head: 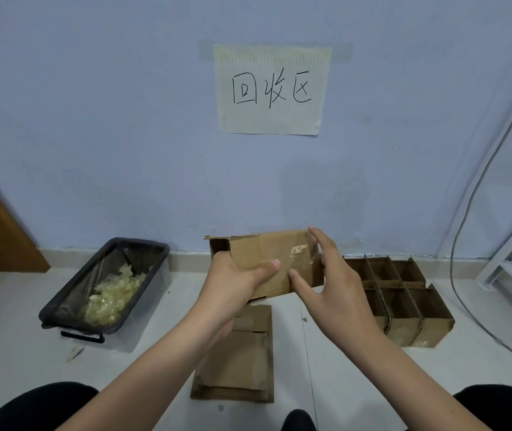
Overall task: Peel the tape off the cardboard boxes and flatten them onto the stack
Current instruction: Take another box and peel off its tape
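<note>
Box in hand: you hold a cardboard box up in front of the wall, above the flat stack; its left end flaps are open and no printing is readable on it.
Tape: a clear, wrinkled strip is stuck on the box's right part.
Your left hand: curled round the box's lower left, thumb pressed across the front face.
Your right hand: fingers spread over the box's right end, thumb touching the lower front edge beside the tape.
Stack: flattened cardboard lies on the floor between your knees, below the held box.
Waiting boxes: a cluster of open-topped brown boxes stands to the right, near the wall; what they hold cannot be made out.
Bin: a clear tub lined with a black bag stands to the left and holds a heap of yellowish crumpled tape.
Sign: a lined paper sheet taped to the wall reads "回收区".
</note>
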Available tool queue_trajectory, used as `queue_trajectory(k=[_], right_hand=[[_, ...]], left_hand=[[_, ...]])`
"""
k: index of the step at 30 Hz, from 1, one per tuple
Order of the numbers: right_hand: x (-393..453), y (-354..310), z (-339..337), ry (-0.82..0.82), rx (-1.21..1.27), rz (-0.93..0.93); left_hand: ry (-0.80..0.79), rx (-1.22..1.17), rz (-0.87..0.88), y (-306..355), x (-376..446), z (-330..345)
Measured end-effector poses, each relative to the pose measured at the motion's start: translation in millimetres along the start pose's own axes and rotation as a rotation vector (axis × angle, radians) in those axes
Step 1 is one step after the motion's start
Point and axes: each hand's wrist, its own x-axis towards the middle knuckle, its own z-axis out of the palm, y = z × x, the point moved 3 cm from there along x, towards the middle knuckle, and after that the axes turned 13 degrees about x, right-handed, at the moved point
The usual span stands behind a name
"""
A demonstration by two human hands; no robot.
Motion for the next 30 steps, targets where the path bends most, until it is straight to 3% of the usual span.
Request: queue_trajectory(k=[11, 17, 25, 30], right_hand=[[-2, 2, 4, 0.014, -0.012, 0.048], [0, -1, 5, 0.07, -0.139, -0.034], [-2, -3, -7, -0.017, 0.021, 0.0], [1, 2, -5, 0.074, -0.039, -0.082]], left_hand=[[0.017, 0.033, 0.02, -7, -4, 8], [0.023, 0.057, 0.026, -4, -8, 10], [0.017, 0.026, 0.015, -1, -6, 6], [-0.005, -0.016, -0.019, -4, -3, 4]])
